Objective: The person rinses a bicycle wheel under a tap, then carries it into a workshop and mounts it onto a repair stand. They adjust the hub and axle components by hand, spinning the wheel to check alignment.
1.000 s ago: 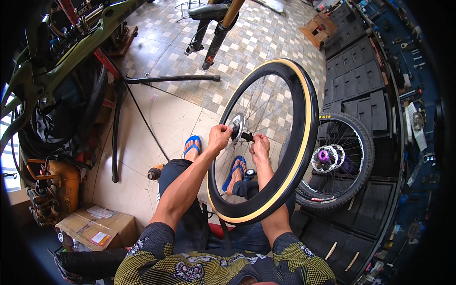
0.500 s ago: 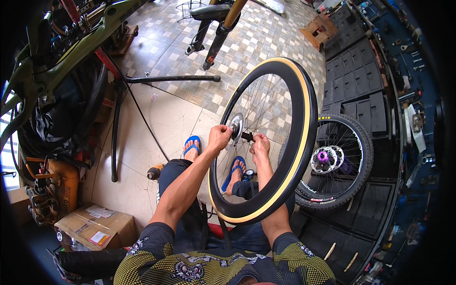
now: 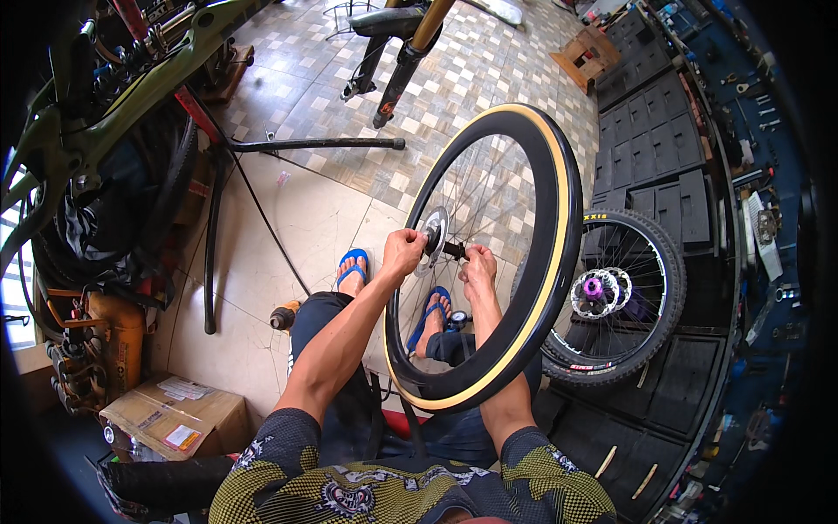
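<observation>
A bicycle wheel (image 3: pixel 550 262) with a black tyre and tan sidewall stands upright between my knees. My left hand (image 3: pixel 403 251) grips the left end of its hub axle (image 3: pixel 443 244), beside the small brake disc. On the other side of the hub, my right hand (image 3: pixel 478 266) pinches the axle's right end through the spokes. Both forearms reach up from my lap. My feet in blue sandals (image 3: pixel 353 265) rest on the tiled floor below the wheel.
A second, knobby-tyred wheel (image 3: pixel 615 301) with a purple hub leans against dark drawer cabinets at right. A green bike frame (image 3: pixel 105 113) hangs in a repair stand at left. A fork (image 3: pixel 397 61) stands at top. A cardboard box (image 3: pixel 170 419) lies lower left.
</observation>
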### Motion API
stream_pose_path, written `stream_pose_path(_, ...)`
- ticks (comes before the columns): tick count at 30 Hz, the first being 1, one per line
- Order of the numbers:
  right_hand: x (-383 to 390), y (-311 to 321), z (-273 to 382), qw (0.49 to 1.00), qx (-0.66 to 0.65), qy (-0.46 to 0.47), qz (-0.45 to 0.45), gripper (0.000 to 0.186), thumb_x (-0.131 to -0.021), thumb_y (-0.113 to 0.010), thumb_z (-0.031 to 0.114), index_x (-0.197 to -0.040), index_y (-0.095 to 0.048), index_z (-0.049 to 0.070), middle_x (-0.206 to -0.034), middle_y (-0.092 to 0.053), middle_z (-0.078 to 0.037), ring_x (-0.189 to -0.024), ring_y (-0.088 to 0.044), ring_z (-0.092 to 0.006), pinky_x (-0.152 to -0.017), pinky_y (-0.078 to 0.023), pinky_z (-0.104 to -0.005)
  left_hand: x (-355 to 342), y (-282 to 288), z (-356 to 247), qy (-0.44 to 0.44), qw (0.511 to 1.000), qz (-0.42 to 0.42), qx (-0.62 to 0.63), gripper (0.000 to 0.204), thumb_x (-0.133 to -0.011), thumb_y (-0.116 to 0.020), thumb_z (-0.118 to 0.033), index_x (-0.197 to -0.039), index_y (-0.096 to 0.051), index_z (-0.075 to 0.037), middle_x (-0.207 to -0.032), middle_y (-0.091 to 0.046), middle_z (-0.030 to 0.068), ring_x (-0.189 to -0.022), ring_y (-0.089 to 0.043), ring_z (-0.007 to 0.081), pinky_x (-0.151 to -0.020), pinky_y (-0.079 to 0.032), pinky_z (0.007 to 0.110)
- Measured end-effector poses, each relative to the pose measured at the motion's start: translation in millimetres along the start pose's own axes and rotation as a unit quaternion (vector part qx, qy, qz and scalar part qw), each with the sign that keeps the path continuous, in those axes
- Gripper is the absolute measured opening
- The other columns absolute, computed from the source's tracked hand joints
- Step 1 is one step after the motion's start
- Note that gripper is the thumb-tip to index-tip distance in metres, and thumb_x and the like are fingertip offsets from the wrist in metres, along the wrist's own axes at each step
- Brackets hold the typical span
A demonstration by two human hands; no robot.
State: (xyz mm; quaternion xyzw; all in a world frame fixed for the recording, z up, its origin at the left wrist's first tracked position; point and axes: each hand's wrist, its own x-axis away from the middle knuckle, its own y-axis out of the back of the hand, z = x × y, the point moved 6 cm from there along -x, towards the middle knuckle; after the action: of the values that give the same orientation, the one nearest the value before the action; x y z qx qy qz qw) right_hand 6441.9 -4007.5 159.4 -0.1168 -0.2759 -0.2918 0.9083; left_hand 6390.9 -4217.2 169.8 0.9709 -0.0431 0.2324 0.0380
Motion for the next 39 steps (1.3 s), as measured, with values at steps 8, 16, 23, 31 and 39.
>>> stream_pose_path(8, -0.1, -2.1, -0.4, 0.998, -0.040, 0.004, 0.040, 0.017, -0.093, -0.061, 0.008, -0.108, -0.053, 0.013, -0.083, -0.052, -0.002, -0.042, -0.034, -0.0087, -0.039, -0.029, -0.0282, -2.6, 2.3, 1.3, -0.009, 1.000, -0.010, -0.001, 0.024, -0.093, -0.072, -0.023, -0.094, -0.074, 0.000, -0.076, -0.069, 0.0025, -0.067, -0.055, 0.0083, -0.061, -0.045, 0.029)
stream_pose_path(16, -1.2, 4.5, -1.4, 1.000, -0.015, -0.006, 0.015, 0.016, -0.093, -0.062, 0.008, -0.105, -0.052, 0.013, -0.083, -0.053, -0.002, -0.042, -0.035, -0.0088, -0.038, -0.029, -0.0282, 0.6, -2.3, -2.6, -0.005, 1.000, 0.006, -0.001, 0.024, -0.094, -0.072, -0.024, -0.094, -0.074, 0.000, -0.076, -0.069, 0.0022, -0.065, -0.055, 0.0083, -0.060, -0.045, 0.029)
stream_pose_path(23, 2.0, -2.0, -0.3, 1.000, -0.017, -0.007, 0.024, 0.016, -0.093, -0.061, 0.008, -0.105, -0.052, 0.014, -0.081, -0.052, -0.002, -0.041, -0.033, -0.0084, -0.038, -0.028, -0.0285, -2.8, 1.6, 1.1, -0.018, 1.000, -0.016, 0.002, 0.025, -0.091, -0.071, -0.024, -0.089, -0.074, 0.001, -0.074, -0.071, 0.0076, -0.064, -0.061, 0.0133, -0.060, -0.049, 0.033)
stream_pose_path(31, 4.1, -2.6, 0.5, 1.000, -0.006, -0.003, 0.009, 0.015, -0.093, -0.061, 0.009, -0.104, -0.053, 0.014, -0.077, -0.050, 0.000, -0.041, -0.032, -0.0085, -0.039, -0.028, -0.0289, -2.7, 0.7, 2.7, -0.007, 1.000, -0.005, 0.007, 0.023, -0.092, -0.073, -0.023, -0.094, -0.074, 0.000, -0.075, -0.068, 0.0009, -0.064, -0.054, 0.0077, -0.058, -0.044, 0.029)
stream_pose_path(39, 5.4, -4.1, 1.7, 0.999, -0.020, -0.007, 0.023, 0.015, -0.094, -0.060, 0.009, -0.105, -0.052, 0.014, -0.077, -0.050, 0.000, -0.041, -0.032, -0.0080, -0.039, -0.027, -0.0290, -3.8, 2.0, 3.0, -0.023, 1.000, -0.017, 0.013, 0.025, -0.090, -0.071, -0.024, -0.088, -0.073, 0.001, -0.074, -0.071, 0.0075, -0.064, -0.060, 0.0131, -0.060, -0.049, 0.033)
